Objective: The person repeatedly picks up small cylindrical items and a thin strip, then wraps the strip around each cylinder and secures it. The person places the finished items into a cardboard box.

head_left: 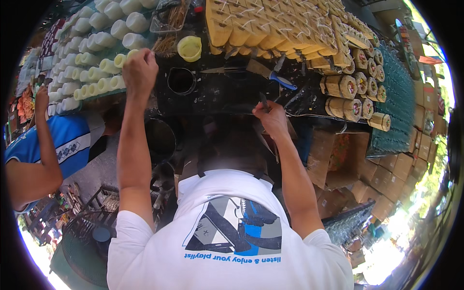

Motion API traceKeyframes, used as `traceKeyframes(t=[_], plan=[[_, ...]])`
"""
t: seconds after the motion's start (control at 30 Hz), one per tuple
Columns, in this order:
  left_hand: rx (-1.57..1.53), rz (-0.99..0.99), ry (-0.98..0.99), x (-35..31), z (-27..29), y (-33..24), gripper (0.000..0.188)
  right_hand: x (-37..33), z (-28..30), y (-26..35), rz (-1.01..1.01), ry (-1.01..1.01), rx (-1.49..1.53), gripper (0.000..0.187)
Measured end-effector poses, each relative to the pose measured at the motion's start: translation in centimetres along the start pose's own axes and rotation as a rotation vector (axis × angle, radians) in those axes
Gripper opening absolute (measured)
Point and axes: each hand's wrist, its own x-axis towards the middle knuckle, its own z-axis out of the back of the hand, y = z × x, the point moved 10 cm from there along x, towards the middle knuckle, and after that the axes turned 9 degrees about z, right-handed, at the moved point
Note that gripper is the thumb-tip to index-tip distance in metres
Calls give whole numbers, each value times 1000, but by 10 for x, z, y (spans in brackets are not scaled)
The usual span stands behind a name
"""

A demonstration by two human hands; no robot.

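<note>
My left hand is at the near edge of rows of whitish, cup-shaped pieces, its fingers curled closed. A pale yellow-green piece shows just behind it; whether the fingers hold anything is hidden. My right hand is closed round a small dark tool with a narrow blade, over the front edge of the black table. Between the hands stands a dark round tin. A pale yellow tub sits beyond it. A scraper with a blue handle lies to the right.
Tan bamboo-like pieces with white strings fill the far side. Cut tubes with coloured fillings are stacked at right. An open cardboard box stands below them. Another person in blue works at left.
</note>
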Motion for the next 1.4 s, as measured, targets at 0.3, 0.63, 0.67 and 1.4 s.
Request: traceKeyframes(t=[0.3,0.63,0.67,1.4], plan=[[-270,-52,39,-27,6,-72,18,61,77,-57,-117,-325,-571,33],[-906,409,915,-224,-141,-122,23,-12,14,1,-161,-20,199,12],[-985,443,953,-229,-150,-129,23,-22,5,9,-175,-7,285,8],[-926,789,1020,-292,-218,-67,14,-48,-62,4,186,45,-342,23]])
